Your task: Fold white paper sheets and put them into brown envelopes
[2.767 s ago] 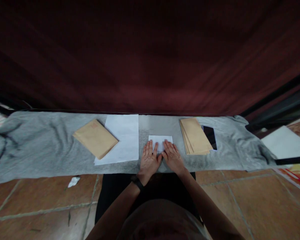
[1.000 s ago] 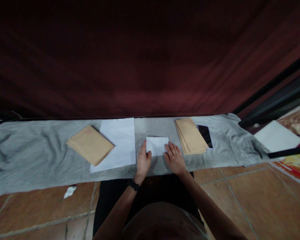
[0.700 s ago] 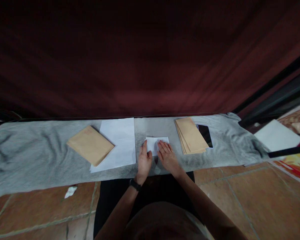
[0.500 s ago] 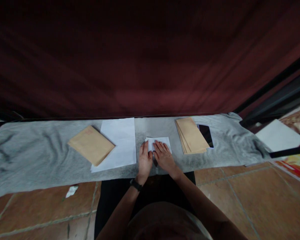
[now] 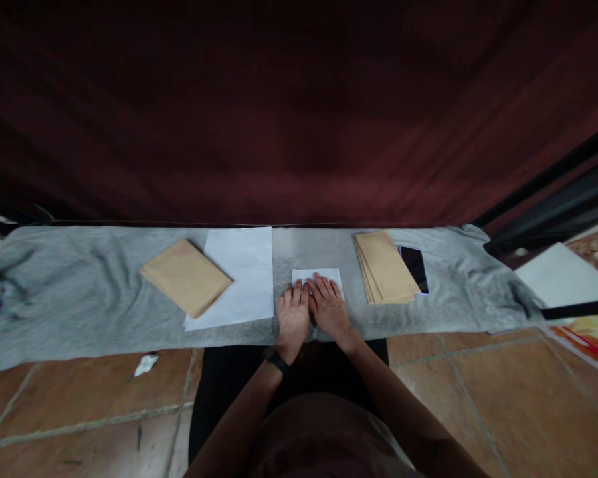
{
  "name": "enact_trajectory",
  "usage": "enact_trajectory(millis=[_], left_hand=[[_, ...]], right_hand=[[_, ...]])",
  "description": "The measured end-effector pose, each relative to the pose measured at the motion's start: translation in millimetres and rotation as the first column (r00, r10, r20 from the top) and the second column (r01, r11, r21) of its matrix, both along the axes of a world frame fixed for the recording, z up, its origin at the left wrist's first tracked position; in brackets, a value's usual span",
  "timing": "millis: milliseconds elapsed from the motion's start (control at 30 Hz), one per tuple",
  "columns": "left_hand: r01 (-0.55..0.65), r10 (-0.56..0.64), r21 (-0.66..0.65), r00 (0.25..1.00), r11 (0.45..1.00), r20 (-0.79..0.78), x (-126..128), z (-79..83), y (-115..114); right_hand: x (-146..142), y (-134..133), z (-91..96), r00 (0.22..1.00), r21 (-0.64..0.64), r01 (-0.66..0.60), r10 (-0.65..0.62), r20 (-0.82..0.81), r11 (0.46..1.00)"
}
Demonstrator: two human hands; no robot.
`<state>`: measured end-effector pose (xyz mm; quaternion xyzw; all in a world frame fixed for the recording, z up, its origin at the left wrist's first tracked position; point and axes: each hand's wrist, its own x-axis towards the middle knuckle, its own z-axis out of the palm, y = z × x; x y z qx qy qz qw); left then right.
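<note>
A small folded white sheet of paper (image 5: 303, 273) lies flat on the grey cloth (image 5: 249, 332) straight in front of me. My left hand (image 5: 294, 315) rests palm down on its near left part, fingers stretched out. Beside it, my right hand (image 5: 329, 309) presses flat on the right part of the paper, fingers extended and slightly spread. The two hands nearly touch at the thumbs. Much of the paper is hidden beneath them.
Left of my hands, brown envelopes (image 5: 187, 277) overlap larger white sheets (image 5: 246, 272). On the right, several fanned brown envelopes (image 5: 386, 269) lie beside a phone (image 5: 414, 269). A dark red curtain (image 5: 299, 133) hangs behind the cloth-covered surface. A paper scrap (image 5: 146, 364) is on the tiled floor.
My left hand has turned flatter, its fingers now laid over the paper rather than along its left edge. The right hand has slid slightly. The camera view has shifted a little.
</note>
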<state>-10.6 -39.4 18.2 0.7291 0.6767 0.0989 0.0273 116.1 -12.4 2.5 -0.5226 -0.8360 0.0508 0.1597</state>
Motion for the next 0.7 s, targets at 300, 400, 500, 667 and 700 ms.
enact_trajectory(millis=[300, 400, 500, 667, 700], left_hand=[[0.009, -0.010, -0.026, 0.998, 1.000, -0.058, 3, 5.1, 1], [0.019, -0.018, 0.005, 0.999, 1.000, -0.045, 3, 3.4, 1], [0.040, -0.039, 0.049, 0.999, 0.998, -0.033, 2, 1.8, 1], [0.055, -0.056, 0.091, 0.998, 0.994, 0.008, 2, 1.1, -1], [0.054, -0.058, 0.103, 0.998, 0.993, 0.038, 2, 1.1, -1]], right_hand=[[13, -2, -5.5, 0.998, 0.013, 0.055, -0.055, 0.013, 0.998], [20, -3, -8.7, 0.996, 0.031, 0.087, -0.087, 0.006, 0.996], [26, -3, -11.6, 0.994, 0.052, 0.113, -0.113, -0.005, 0.992], [36, -4, -13.8, 0.991, 0.077, 0.132, -0.133, 0.003, 0.988], [38, -4, -13.9, 0.990, 0.081, 0.138, -0.139, 0.007, 0.987]])
